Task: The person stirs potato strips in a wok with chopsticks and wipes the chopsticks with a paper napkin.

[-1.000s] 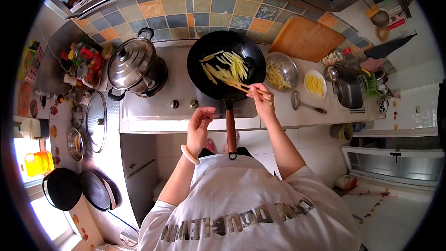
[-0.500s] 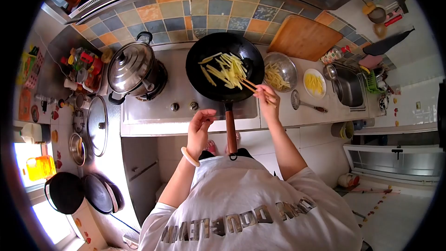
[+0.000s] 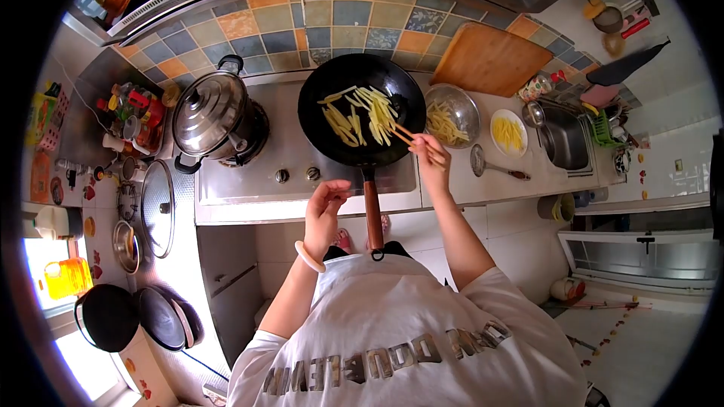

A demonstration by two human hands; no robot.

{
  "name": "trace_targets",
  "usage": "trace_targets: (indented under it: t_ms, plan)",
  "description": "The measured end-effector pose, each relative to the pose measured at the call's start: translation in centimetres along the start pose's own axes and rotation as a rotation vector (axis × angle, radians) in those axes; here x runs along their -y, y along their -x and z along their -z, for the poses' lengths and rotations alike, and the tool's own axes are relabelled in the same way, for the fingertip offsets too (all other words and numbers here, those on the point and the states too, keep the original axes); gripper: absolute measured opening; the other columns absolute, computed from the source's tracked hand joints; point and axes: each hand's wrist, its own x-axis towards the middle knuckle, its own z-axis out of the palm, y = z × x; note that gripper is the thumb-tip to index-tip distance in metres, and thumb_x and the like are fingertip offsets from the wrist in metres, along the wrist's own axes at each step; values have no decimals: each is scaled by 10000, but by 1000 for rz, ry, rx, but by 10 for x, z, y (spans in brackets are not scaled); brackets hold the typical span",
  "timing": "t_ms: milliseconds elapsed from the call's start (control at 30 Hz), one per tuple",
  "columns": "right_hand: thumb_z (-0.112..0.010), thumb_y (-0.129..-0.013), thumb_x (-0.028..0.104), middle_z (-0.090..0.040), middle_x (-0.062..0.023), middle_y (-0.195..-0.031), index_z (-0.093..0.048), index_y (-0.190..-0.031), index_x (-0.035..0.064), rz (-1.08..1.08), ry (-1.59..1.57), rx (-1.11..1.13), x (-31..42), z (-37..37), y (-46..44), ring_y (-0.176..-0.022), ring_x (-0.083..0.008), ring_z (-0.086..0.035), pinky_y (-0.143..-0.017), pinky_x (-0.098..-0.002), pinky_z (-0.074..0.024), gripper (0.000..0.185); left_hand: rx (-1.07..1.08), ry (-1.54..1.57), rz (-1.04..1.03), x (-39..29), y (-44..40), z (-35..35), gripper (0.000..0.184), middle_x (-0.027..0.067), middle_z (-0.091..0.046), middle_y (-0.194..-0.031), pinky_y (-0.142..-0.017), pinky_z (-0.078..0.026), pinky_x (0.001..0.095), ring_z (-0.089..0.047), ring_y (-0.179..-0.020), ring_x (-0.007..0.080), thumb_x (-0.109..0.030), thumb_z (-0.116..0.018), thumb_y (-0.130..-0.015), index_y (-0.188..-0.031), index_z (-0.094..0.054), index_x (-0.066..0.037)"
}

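Wooden chopsticks (image 3: 404, 134) are gripped in my right hand (image 3: 434, 163), their tips among the pale yellow strips (image 3: 375, 109) in the black wok (image 3: 324, 90). The strips lie in two loose groups on the wok's bottom. My left hand (image 3: 326, 200), with a pale bangle on the wrist, hovers just left of the wok's wooden handle (image 3: 373, 215). Its fingers are loosely curved with gaps between them and hold nothing. Right of the wok stands a metal bowl (image 3: 469, 109) with more strips, and beyond it a white plate (image 3: 509, 151) of yellow strips.
A lidded steel pot (image 3: 211, 114) stands on the left burner. A skimmer (image 3: 498, 166) lies on the counter before the plate. The cutting board (image 3: 490, 59) leans on the tiles, with the sink (image 3: 566, 139) at the right. Bottles (image 3: 139, 109) crowd the left corner.
The chopstick tips have shifted within the wok, and the strips have spread into two groups. My right hand has moved slightly; my left hand stays beside the handle.
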Motion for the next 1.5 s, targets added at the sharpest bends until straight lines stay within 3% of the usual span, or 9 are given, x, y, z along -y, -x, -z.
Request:
trace_targets:
  t_ms: [200,400,500,800,900,1100,1233,1367,1500]
  plan:
    - [-565,-954,189,-675,-82,-838,-629,-1005,11,2,51,151,0,-17,8,-744,-136,-667,-642,-245,-501,196,11,21,13,-4,0,-4,340,59,-592,-1065,-946,-440,281,-555,-992,148,134,-390,-850,-1108,-569,5]
    - [-549,-962,180,-656,-91,-861,-609,-995,-33,-108,-15,21,3,0,5,-737,-156,-671,-660,-254,-531,224,3,26,4,1,0,0,314,51,-592,-1078,-928,-436,277,-570,-1004,154,109,-403,-872,-1108,-572,-9]
    - [-547,-961,166,-655,-88,-864,-608,-995,-34,20,-36,-39,2,-5,3,-742,-162,-674,-649,-252,-535,212,-10,33,9,0,0,-1,339,57,-594,-1073,-937,-438,272,-553,-982,144,136,-396,-852,-1111,-571,4]
    - [-531,-966,156,-637,-44,-802,-595,-863,-50,-138,-11,-95,23,11,7,-634,-124,-656,-555,-241,-524,240,-11,21,27,3,-1,1,348,58,-595,-1072,-945,-440,275,-560,-989,148,137,-389,-848,-1114,-571,5]
    - [-517,-980,209,-633,-63,-795,-579,-934,-20,-49,-18,48,7,-3,7,-634,-118,-654,-585,-227,-519,242,-4,23,26,3,-1,-1,346,60,-595,-1069,-943,-443,277,-562,-990,146,136,-388,-848,-1112,-571,6]
    - [-514,-979,200,-656,-89,-829,-586,-968,-31,-79,-61,-12,15,-8,8,-688,-155,-677,-617,-250,-531,242,-19,-7,7,1,0,-1,319,39,-609,-1038,-906,-445,272,-581,-976,141,95,-416,-859,-1108,-579,-17]
    - [-521,-978,222,-659,-91,-833,-595,-993,-27,-96,-76,66,7,-21,7,-723,-163,-682,-640,-247,-534,261,-5,9,27,7,1,-1,332,59,-602,-1042,-935,-445,275,-563,-976,142,126,-395,-850,-1099,-575,0]
    - [-520,-978,222,-639,-86,-794,-601,-968,-23,-90,-94,-33,-6,-8,3,-689,-161,-677,-618,-235,-525,258,-6,-14,38,4,2,-1,337,57,-602,-1038,-934,-442,274,-562,-969,142,125,-393,-848,-1101,-575,-3]
    - [-519,-974,178,-607,-57,-743,-593,-936,-29,-108,-91,8,3,5,10,-623,-125,-655,-569,-219,-504,223,-22,-15,43,2,2,-1,344,58,-602,-1038,-939,-442,278,-562,-975,143,129,-386,-844,-1102,-574,-1]
